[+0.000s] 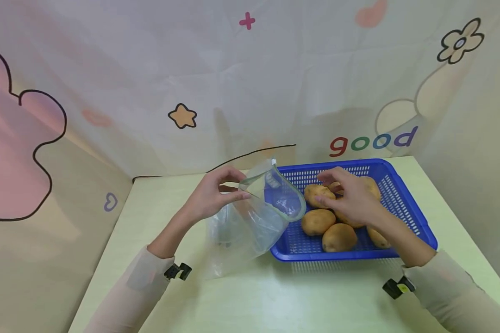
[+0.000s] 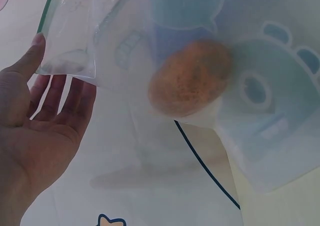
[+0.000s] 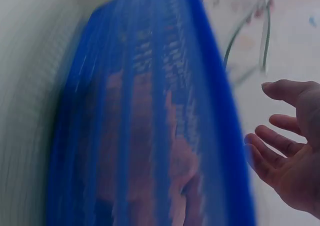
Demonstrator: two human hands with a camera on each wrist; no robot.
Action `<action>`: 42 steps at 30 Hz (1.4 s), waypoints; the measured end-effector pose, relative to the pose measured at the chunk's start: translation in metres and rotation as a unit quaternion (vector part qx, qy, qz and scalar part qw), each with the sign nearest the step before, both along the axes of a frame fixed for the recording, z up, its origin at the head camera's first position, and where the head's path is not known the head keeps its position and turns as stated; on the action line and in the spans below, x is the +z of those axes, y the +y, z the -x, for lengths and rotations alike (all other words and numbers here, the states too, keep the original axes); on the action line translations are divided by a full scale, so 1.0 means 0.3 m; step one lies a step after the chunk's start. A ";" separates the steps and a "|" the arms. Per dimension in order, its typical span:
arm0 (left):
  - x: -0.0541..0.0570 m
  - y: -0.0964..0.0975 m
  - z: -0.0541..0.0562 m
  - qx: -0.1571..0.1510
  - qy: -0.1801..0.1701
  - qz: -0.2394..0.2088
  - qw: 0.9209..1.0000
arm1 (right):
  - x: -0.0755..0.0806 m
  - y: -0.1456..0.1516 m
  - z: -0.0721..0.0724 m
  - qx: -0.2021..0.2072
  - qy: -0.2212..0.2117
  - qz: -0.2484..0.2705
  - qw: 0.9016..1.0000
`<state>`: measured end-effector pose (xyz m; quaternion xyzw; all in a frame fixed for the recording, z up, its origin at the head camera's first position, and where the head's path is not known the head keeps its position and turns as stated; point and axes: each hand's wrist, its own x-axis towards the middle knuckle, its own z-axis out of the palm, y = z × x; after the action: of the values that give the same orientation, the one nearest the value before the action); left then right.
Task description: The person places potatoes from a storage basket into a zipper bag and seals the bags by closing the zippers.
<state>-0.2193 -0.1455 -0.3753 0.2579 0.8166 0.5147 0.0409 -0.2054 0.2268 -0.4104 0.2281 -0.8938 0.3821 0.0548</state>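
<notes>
My left hand (image 1: 217, 193) pinches the rim of a clear plastic zip bag (image 1: 260, 222), whose mouth gapes toward the right. In the left wrist view the bag (image 2: 260, 141) shows a printed animal face, and a potato (image 2: 192, 78) shows through the plastic; whether it lies inside or behind is unclear. Over the potatoes (image 1: 339, 237) in a blue plastic basket (image 1: 341, 255) hovers my right hand (image 1: 352, 194), fingers apart and slightly bent. The right wrist view shows this hand (image 3: 292, 151) with nothing in its grasp, near the basket's side (image 3: 215, 86).
The basket stands on a pale table (image 1: 250, 300), right of the bag. A printed cloth backdrop (image 1: 250, 92) rises behind the table and along its sides. Dark wrist cameras sit at both sleeves.
</notes>
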 end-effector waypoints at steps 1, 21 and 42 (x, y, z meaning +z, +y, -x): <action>0.000 -0.002 0.000 0.001 -0.001 0.000 1.000 | -0.006 0.022 0.006 -0.008 -0.001 -0.005 1.000; -0.002 0.006 0.002 -0.008 -0.007 -0.008 1.000 | -0.061 0.184 0.113 -0.077 -0.049 -0.129 0.987; -0.003 0.004 0.006 0.008 -0.007 0.011 1.000 | -0.002 0.119 0.077 -0.052 -0.042 -0.039 0.997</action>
<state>-0.2212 -0.1443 -0.3762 0.2476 0.8238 0.5080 0.0454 -0.2286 0.2624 -0.4111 0.1666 -0.9201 0.3533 0.0279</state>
